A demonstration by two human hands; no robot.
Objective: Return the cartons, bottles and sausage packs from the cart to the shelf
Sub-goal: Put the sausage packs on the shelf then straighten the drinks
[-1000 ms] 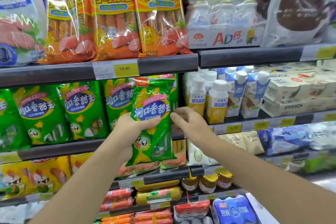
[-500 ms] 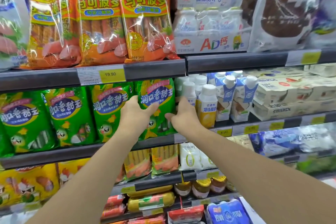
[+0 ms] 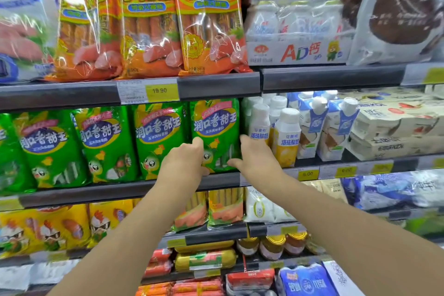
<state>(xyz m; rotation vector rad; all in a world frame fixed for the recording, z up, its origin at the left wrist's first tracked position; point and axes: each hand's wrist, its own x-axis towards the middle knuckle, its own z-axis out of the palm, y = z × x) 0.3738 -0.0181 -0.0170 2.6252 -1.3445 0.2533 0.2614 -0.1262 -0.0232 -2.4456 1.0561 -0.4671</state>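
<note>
So the whole frame is filled by a store shelf (image 3: pixel 134 190), and the green sausage pack (image 3: pixel 216 127) at the right end of its row is the handy landmark here. Above that pack, three orange sausage packs (image 3: pixel 149 19) are stood upright on the upper tier, with a yellow price tag (image 3: pixel 162 90) clipped to the rail between the two levels. Up and to the right of it, a shrink-wrapped case of small white bottles (image 3: pixel 295 31) is parked. Left of it, three more green packs (image 3: pixel 103 142) are lined up the same way. Just right of it, white-capped yogurt bottles (image 3: pixel 284 137) are grouped, then blue and white cartons (image 3: pixel 314 127) further right. Below it, smaller sausage packs (image 3: pixel 223 206) are stocked on the next tier down.

The landmark pack is stood upright on the shelf, framed by both hands. The left hand (image 3: pixel 185 163) is pressed against its lower left edge, fingers loosely curled, nothing really gripped. The right hand (image 3: pixel 254 158) is held at its lower right edge, fingers spread and open, thumb touching the bottom corner, with no pinch on it.
</note>
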